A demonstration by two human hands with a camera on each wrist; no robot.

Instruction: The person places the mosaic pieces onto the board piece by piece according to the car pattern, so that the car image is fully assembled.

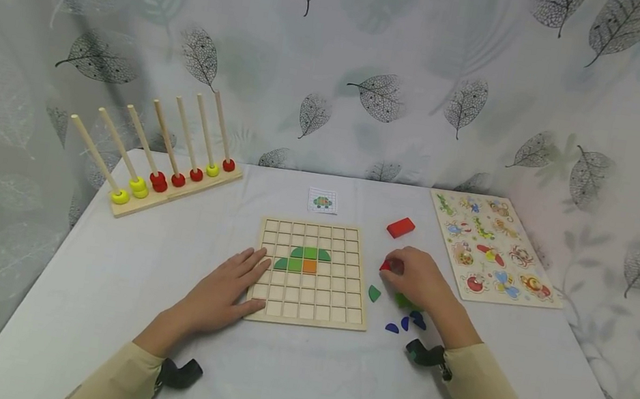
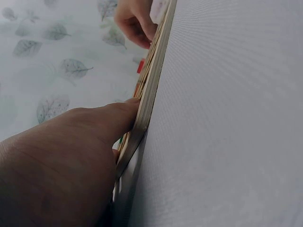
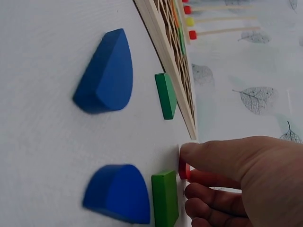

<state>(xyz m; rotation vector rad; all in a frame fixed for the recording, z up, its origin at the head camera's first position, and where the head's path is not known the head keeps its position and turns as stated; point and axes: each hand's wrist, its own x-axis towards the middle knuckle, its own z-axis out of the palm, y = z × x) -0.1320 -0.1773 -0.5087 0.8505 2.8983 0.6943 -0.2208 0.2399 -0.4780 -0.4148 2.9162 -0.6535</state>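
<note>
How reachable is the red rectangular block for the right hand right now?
Likely yes: the red rectangular block lies just past the right hand, nothing visible between, though those fingers are pinching a small red piece.

Head view faces forward and down; close, low wrist views share the board (image 1: 323,299).

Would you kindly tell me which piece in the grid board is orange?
It is the square piece at the right end of the lower filled row; the other pieces set in the grid board are green.
</note>
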